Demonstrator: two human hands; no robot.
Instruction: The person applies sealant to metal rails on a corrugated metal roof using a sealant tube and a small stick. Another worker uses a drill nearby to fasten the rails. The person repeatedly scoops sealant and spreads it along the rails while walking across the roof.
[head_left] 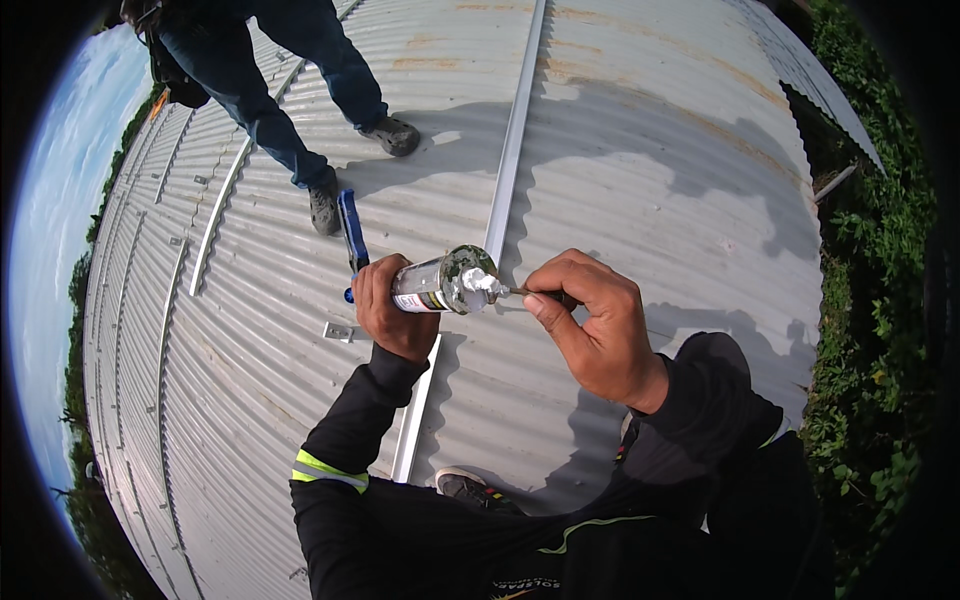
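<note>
My left hand (392, 312) is closed round the barrel of what looks like a caulking gun (418, 277), tilted with its open round end toward the right. A blue handle (352, 228) sticks out beyond that hand. White paste (480, 284) bulges at the barrel's mouth, and grey smears coat its rim. Between thumb and fingers, my right hand (597, 325) pinches a thin dark tool (517, 291), its tip at the paste. My fingers hide most of this tool, so its exact kind is unclear.
Corrugated metal roofing (640, 200) spreads underfoot, crossed by raised metal rails (515, 140). A small bracket (339, 331) is fixed near my left wrist. Another person's legs (270, 90) stand at the far left. Beyond the right roof edge grow green plants (870, 370).
</note>
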